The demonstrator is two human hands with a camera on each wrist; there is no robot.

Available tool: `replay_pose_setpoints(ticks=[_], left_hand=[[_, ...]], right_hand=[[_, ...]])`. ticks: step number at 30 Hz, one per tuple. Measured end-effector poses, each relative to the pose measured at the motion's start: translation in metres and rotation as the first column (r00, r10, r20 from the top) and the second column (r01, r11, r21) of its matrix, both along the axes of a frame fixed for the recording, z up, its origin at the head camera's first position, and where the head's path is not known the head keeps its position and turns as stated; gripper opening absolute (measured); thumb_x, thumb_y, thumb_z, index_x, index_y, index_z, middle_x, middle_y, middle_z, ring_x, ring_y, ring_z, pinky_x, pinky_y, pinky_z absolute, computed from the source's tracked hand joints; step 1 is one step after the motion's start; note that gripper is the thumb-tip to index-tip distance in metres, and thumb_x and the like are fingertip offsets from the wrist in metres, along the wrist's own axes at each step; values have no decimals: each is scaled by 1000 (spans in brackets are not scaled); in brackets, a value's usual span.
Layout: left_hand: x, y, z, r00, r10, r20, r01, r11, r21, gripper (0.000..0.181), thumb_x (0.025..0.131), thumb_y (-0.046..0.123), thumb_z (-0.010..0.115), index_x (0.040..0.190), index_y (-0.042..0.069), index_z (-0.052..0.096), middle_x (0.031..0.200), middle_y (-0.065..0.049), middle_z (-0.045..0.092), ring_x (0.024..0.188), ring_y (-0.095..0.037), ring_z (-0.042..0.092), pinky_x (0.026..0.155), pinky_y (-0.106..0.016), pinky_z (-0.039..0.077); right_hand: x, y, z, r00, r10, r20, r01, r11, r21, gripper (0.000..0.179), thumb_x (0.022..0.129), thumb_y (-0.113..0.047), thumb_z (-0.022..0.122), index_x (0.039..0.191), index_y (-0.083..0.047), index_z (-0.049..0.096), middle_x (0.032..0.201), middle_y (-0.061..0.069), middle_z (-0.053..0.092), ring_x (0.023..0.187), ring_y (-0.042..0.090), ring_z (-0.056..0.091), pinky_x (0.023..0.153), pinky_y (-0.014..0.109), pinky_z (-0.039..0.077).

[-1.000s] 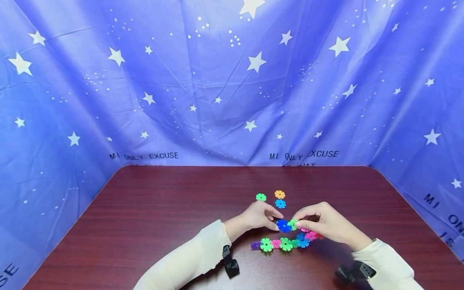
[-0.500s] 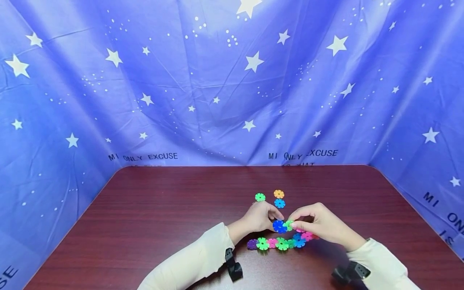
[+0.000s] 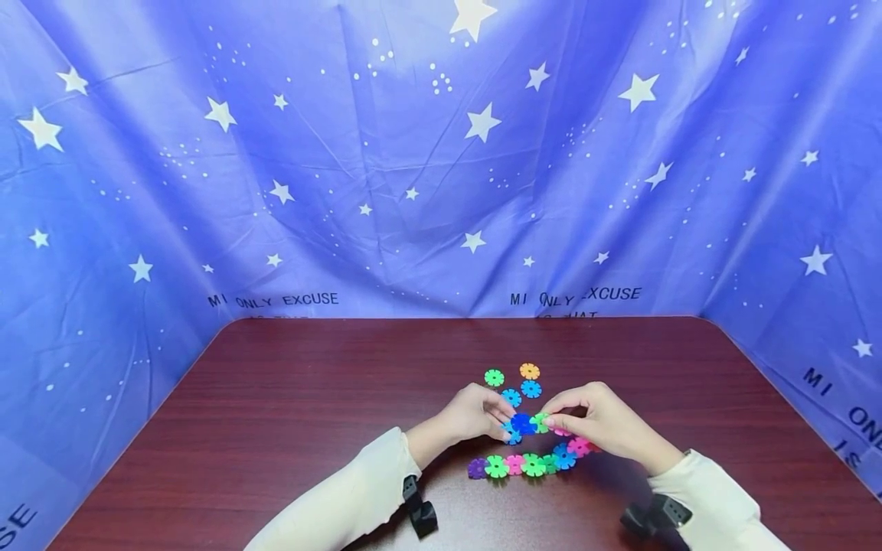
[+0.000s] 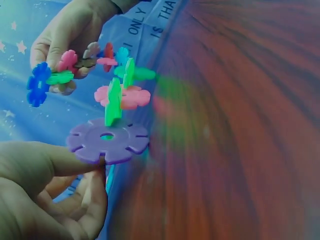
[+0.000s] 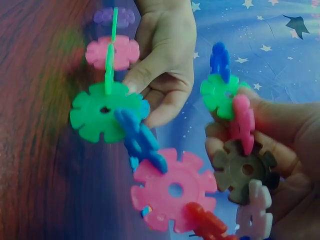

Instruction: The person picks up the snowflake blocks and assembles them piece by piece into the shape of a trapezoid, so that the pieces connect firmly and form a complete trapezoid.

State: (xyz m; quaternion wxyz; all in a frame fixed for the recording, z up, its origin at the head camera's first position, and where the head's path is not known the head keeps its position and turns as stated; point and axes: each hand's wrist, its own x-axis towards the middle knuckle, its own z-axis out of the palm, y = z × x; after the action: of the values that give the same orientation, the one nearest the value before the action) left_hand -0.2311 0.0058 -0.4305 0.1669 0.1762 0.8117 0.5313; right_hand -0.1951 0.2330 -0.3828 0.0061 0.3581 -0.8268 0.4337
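Note:
My right hand [image 3: 606, 425] pinches a curved chain of interlocking plastic snowflake discs near one end, at a green disc [image 5: 222, 95] just inside the dark blue end disc [image 3: 524, 424]. From there the chain bends round through pink, brown [image 5: 245, 170], white, red and blue discs to a purple end disc [image 3: 477, 468]. My left hand [image 3: 475, 413] holds a light blue snowflake disc [image 3: 511, 435] in its fingertips, right beside the dark blue one. Fingers mostly cover that disc in the left wrist view; whether the two blue discs interlock, I cannot tell.
Loose discs lie on the dark red table [image 3: 310, 398] beyond the hands: a green disc [image 3: 494, 378], an orange disc [image 3: 529, 371] and two light blue discs [image 3: 531, 389]. A blue star-print cloth [image 3: 413, 153] hangs around the table's back and sides.
My left hand has shifted slightly left, and the light blue disc in its fingers now shows. Another light blue disc on the table has come into sight. The right hand has carried the chain slightly left.

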Motion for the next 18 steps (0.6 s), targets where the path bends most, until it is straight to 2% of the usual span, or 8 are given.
replay_pose_setpoints(ticks=[3, 5, 10, 18], left_hand=[[1, -9, 2, 998, 12, 67, -19, 995, 103, 18, 72, -6, 76, 89, 0, 73, 82, -6, 70, 74, -13, 64, 62, -28, 55], [2, -17, 4, 997, 21, 77, -32, 988, 148, 16, 74, -6, 75, 89, -2, 73, 82, -9, 70, 74, -14, 65, 63, -28, 55], [8, -35, 13, 998, 53, 19, -56, 977, 207, 14, 78, 1, 74, 92, -3, 72, 80, -7, 69, 74, -13, 64, 67, -27, 54], [25, -47, 25, 994, 105, -17, -94, 941, 324, 17, 81, 0, 70, 96, -9, 69, 79, -9, 68, 73, -32, 68, 68, -42, 57]], right_hand=[[-1, -1, 0, 998, -62, 13, 61, 997, 37, 6, 86, -15, 69, 88, -12, 74, 77, -4, 69, 56, 0, 50, 46, 22, 44], [-2, -2, 1, 996, -87, 26, 85, 995, 59, 7, 86, -17, 69, 88, -13, 74, 76, -5, 69, 55, 1, 49, 46, 22, 43], [-3, -5, 1, 993, -110, 44, 106, 991, 79, 7, 86, -18, 69, 88, -13, 74, 76, -4, 69, 58, 3, 53, 50, 23, 47], [-3, -13, 1, 990, -125, 64, 122, 991, 51, 8, 86, -19, 69, 85, -12, 73, 75, 3, 69, 60, 5, 58, 55, 24, 51]])
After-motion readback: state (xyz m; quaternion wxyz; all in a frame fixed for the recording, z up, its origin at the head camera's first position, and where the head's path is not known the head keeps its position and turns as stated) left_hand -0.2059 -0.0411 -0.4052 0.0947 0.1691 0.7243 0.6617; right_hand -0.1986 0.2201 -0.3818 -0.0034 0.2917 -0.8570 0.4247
